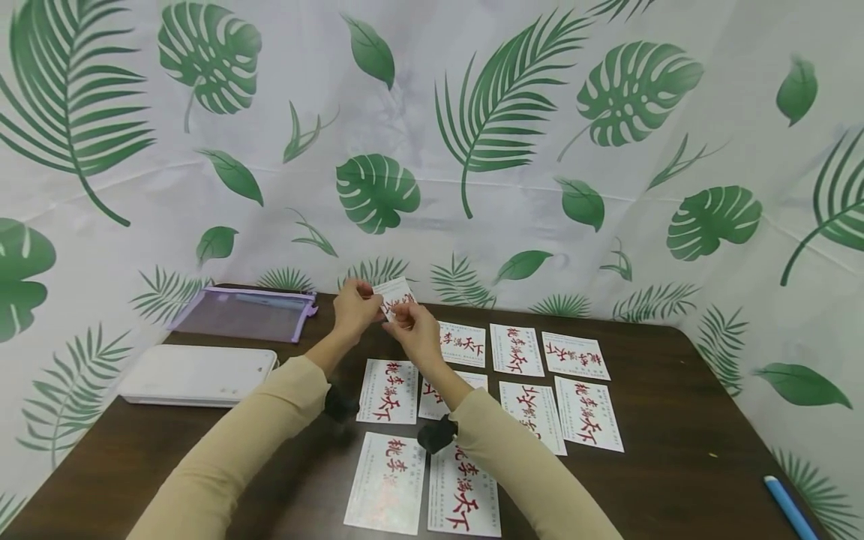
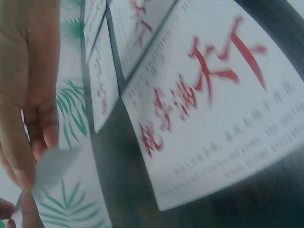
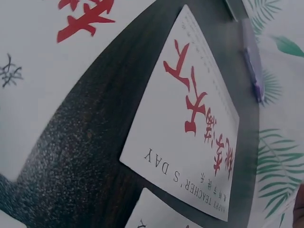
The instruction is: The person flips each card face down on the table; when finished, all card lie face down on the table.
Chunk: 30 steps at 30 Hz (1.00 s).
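Above the table's back edge, a white card [image 1: 394, 288] with red Chinese characters is held up tilted between two hands. The left hand [image 1: 356, 307] pinches its left side between thumb and fingers. At the card's lower right, the right hand [image 1: 418, 336] grips it with fingertips. In the left wrist view the left hand [image 2: 28, 85] shows along the left edge, the held card [image 2: 57, 166] blurred at its fingertips. Only a sliver of a hand [image 3: 299, 206] appears in the right wrist view. Similar cards lie below, one reading "Happy Teacher's Day" [image 3: 190, 128].
Several printed cards, such as one card [image 1: 388, 391] near the middle, lie in rough rows on the dark table [image 1: 675, 420]. A purple-edged mesh pouch [image 1: 236, 315] and a white box-like device [image 1: 196, 373] sit left. A blue pen [image 1: 788, 506] lies right. Leaf-patterned cloth [image 1: 432, 150] hangs behind.
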Motion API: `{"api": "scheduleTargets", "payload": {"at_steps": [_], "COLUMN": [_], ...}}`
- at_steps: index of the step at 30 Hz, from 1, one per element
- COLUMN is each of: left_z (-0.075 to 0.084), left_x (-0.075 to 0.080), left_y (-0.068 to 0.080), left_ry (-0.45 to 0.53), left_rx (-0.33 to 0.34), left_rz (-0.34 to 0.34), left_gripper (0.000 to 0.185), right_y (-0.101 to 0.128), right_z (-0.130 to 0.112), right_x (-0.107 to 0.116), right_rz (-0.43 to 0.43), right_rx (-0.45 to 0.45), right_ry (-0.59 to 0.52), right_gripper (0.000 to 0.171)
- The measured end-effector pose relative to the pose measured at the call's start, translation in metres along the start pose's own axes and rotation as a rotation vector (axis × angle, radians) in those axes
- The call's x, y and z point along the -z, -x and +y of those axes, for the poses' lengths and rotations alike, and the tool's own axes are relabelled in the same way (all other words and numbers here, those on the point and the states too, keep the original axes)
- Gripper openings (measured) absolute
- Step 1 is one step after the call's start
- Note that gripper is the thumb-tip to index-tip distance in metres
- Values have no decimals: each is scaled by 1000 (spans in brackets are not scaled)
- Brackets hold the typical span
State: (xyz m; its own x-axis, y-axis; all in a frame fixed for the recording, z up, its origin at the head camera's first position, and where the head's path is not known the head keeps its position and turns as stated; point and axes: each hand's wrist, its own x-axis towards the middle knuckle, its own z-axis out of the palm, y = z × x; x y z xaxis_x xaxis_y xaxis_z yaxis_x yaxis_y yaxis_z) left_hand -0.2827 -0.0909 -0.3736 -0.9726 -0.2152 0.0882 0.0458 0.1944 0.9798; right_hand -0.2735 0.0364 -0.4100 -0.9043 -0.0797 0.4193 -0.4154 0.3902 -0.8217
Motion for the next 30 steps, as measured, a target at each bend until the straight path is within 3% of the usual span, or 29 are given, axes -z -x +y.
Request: {"api": "scheduleTargets", "payload": {"at_steps": [6, 10, 13, 18, 24, 30], "left_z": [11, 12, 7, -13, -34, -43], "left_x": [-8, -9, -7, 3, 13, 17], "left_y": [5, 8, 6, 0, -2, -3], "left_ry": [35, 46, -17, -137, -149, -185], "left_rx": [-44, -92, -121, -59, 34, 31], "left_rz": [-45, -64, -10, 88, 88, 101], "left_gripper": [28, 32, 38, 46, 46, 40], "right_y": [0, -3, -6, -8, -6, -6], "right_z": [2, 4, 4, 3, 6, 15], "right_x": [3, 8, 11, 13, 8, 1], "right_rz": [124, 211, 269, 296, 266, 263], "right_rx": [219, 246, 181, 19, -131, -227], "right_ry": [194, 181, 116, 5, -89, -97], "right_gripper": [15, 13, 12, 13, 14, 19]}}
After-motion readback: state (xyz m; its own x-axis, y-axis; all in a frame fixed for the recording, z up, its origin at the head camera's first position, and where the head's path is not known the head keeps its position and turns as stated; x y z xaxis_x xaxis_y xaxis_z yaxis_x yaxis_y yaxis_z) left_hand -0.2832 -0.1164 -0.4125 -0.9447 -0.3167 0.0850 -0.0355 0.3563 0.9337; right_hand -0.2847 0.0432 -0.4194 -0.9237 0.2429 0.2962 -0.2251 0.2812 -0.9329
